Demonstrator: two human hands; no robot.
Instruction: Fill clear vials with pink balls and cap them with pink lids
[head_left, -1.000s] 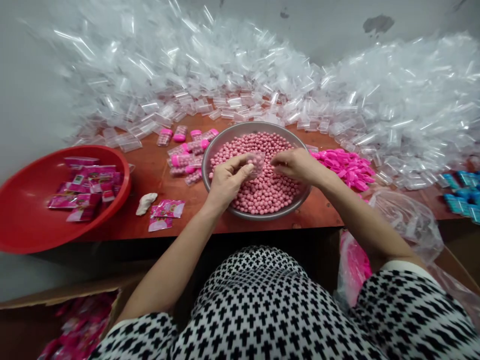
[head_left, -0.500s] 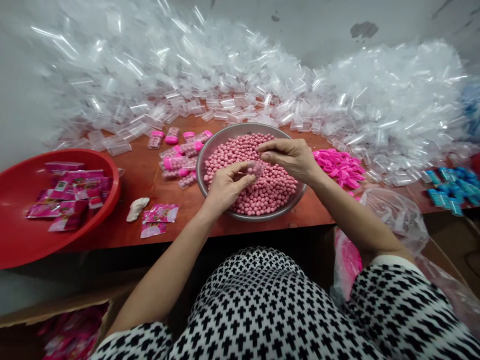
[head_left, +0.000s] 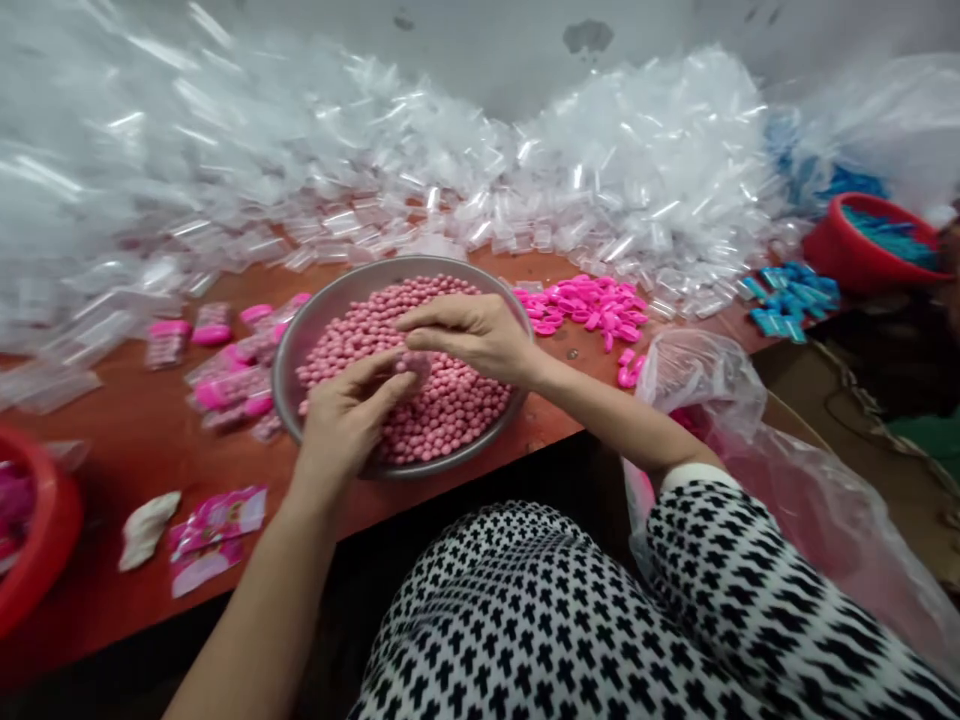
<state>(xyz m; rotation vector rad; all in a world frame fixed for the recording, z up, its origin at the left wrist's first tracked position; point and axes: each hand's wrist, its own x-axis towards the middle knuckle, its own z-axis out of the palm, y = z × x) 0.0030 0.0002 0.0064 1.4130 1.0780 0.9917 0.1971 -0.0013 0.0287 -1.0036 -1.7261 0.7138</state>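
A metal bowl [head_left: 296, 340] full of small pink candy balls [head_left: 442, 410] sits at the table's near edge. Over it my left hand [head_left: 341, 420] pinches a small clear plastic container [head_left: 415, 368] between thumb and fingers. My right hand [head_left: 469, 335] hovers just above the container's mouth with fingers pressed together, and whatever they hold is hidden. Both hands meet over the middle of the bowl.
A big heap of empty clear containers [head_left: 375, 170] fills the back of the red-brown table [head_left: 135, 440]. Filled pink-capped containers [head_left: 225, 370] lie left of the bowl, pink caps [head_left: 592, 303] to its right. Blue caps [head_left: 787, 300], red basins [head_left: 855, 250], pink sachets [head_left: 217, 525] and a plastic bag [head_left: 720, 400] surround them.
The camera has swung right, so the bowl now sits left of centre. My right hand moved from beside the container to just over its mouth. My left hand keeps hold of the container.
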